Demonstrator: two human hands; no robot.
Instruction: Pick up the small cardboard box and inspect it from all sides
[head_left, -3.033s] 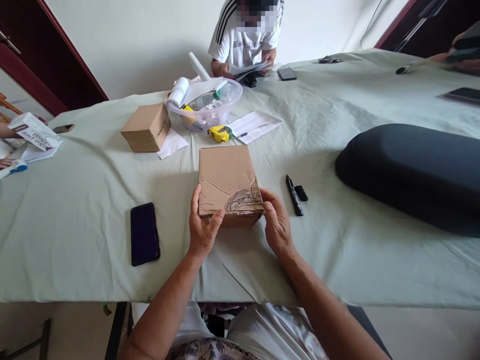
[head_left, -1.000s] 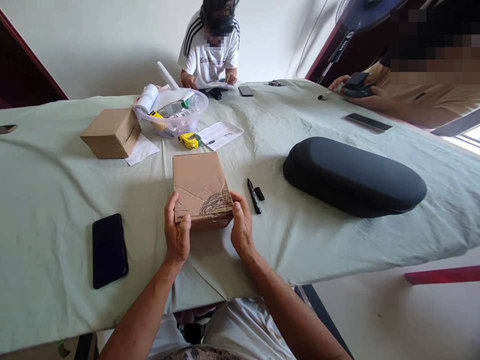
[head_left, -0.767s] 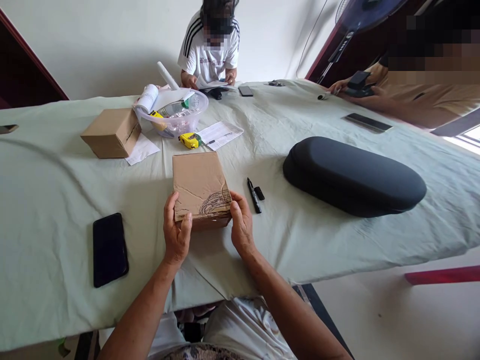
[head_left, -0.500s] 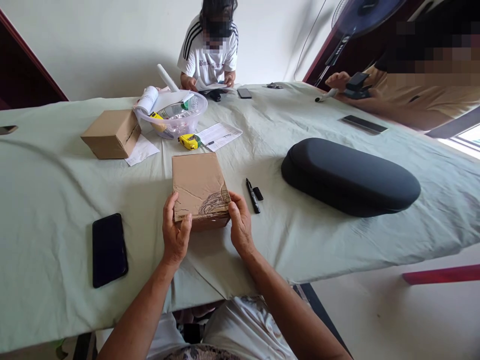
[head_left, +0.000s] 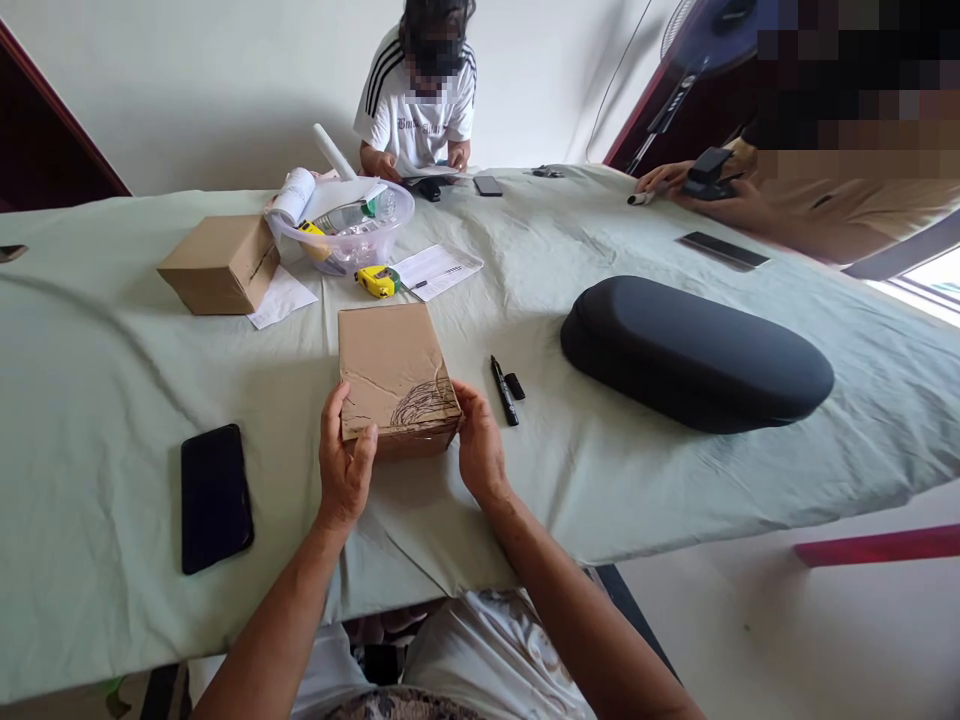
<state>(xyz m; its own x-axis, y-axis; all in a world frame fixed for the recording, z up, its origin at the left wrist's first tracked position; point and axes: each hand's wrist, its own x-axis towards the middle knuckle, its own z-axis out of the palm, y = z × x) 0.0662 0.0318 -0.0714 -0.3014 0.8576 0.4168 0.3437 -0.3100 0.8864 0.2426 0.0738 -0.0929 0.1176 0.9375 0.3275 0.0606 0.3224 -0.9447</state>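
A small brown cardboard box (head_left: 391,350) with black scribbled lines on its top near the front right corner sits on the green cloth before me. My left hand (head_left: 346,465) grips its left side, with the thumb at the front top edge. My right hand (head_left: 478,445) is closed against the front right corner, its fingers along the side and its thumb partly out of sight. Just right of the box lie an uncapped black marker (head_left: 503,390) and its cap (head_left: 514,385).
Behind the box are a yellow tape measure (head_left: 377,281), a paper sheet (head_left: 442,270), a filled plastic basin (head_left: 401,225) and another cardboard box (head_left: 214,262). A phone (head_left: 217,500) lies left, a black case (head_left: 697,350) right. Two people (head_left: 420,120) sit at the table's far side.
My right thumb has come off the box's top edge and down around the corner. The view has shifted slightly. At the right, the other person's hand has lowered toward the table.
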